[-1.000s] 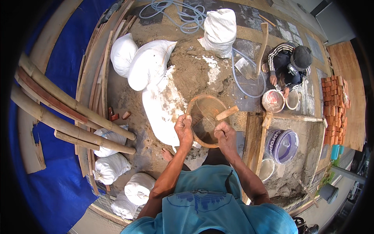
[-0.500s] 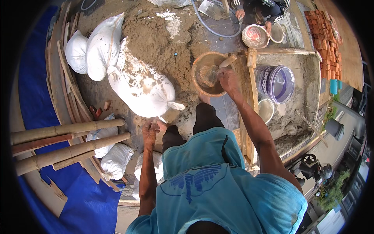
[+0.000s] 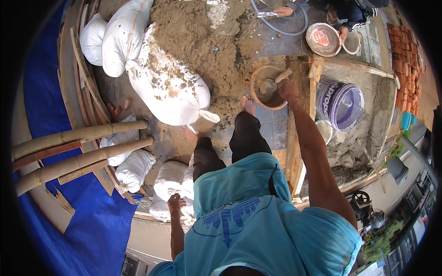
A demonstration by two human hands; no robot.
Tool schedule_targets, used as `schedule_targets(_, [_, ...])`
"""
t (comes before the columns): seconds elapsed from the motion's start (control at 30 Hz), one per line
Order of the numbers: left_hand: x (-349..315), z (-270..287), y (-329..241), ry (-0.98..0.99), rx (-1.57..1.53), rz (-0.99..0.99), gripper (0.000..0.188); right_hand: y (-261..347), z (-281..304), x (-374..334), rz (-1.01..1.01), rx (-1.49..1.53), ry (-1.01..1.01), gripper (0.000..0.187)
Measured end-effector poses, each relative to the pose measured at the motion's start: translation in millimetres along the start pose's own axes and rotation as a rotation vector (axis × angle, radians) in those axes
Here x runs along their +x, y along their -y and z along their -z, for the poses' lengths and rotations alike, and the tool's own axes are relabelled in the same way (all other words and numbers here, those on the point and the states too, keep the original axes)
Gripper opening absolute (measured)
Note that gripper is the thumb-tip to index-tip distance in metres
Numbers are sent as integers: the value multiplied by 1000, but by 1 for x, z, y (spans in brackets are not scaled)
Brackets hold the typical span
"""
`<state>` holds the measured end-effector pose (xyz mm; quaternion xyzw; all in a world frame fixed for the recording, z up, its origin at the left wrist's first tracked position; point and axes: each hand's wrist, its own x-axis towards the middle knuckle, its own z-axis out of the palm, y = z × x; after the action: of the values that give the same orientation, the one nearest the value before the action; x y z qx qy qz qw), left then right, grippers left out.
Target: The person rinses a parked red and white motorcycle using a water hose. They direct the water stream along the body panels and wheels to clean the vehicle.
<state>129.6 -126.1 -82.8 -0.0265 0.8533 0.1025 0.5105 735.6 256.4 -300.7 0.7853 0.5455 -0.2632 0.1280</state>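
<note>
My right hand [image 3: 288,91] is closed on the right rim of a round brown basin [image 3: 254,94]. Inside the basin rests a trowel [image 3: 268,87], its wooden handle leaning over the rim just beside my fingers. A bare foot of mine [image 3: 248,104] stands at the basin's left. My left hand [image 3: 176,204] hangs low at my side, above small white sacks [image 3: 170,177]; its fingers are loosely bent and nothing shows in them. A large, mortar-spattered white sack [image 3: 172,99] lies ahead of it.
Damp sand [image 3: 193,41] is heaped beyond the sack. A wooden frame [image 3: 315,69] borders wet mortar, where a purple-and-white bucket [image 3: 345,108] stands. Another person's hand [image 3: 282,11] holds a flat tool; their other touches a bowl [image 3: 323,40]. Bamboo poles [image 3: 78,133] jut in from the left.
My left hand has drawn back toward my body, from beside the large sack to over the small sacks. The basin appears smaller and farther from me. The other person's hand has lifted the flat tool.
</note>
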Motion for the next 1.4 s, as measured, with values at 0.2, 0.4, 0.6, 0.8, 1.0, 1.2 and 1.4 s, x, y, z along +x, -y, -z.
schedule_targets(0.2, [-28, -36, -4, 52, 45, -14, 38, -3, 13, 8, 65, -11, 12, 27])
schedule_targets(0.4, [-42, -57, -1, 78, 33, -54, 41, -21, 6, 25, 161, -123, -90, 25])
schedule_targets(0.6, [-69, -72, 14, -4, 41, 9, 43, -24, -7, 39, 156, -172, -21, 25])
schedule_targets(0.8, [-93, -78, 42, -28, 87, 32, 44, -48, -46, 35, 278, -50, 153, 34])
schedule_targets(1.0, [-99, -87, 41, -5, 214, -77, 41, -62, -60, 12, 315, -38, 224, 44])
schedule_targets(1.2, [-79, -90, 4, 145, 46, -172, 44, -102, -58, -45, 228, 300, -78, 52])
schedule_targets(1.4, [-66, -95, -8, 181, -55, -404, 45, -207, -74, -186, 41, 277, 51, 36])
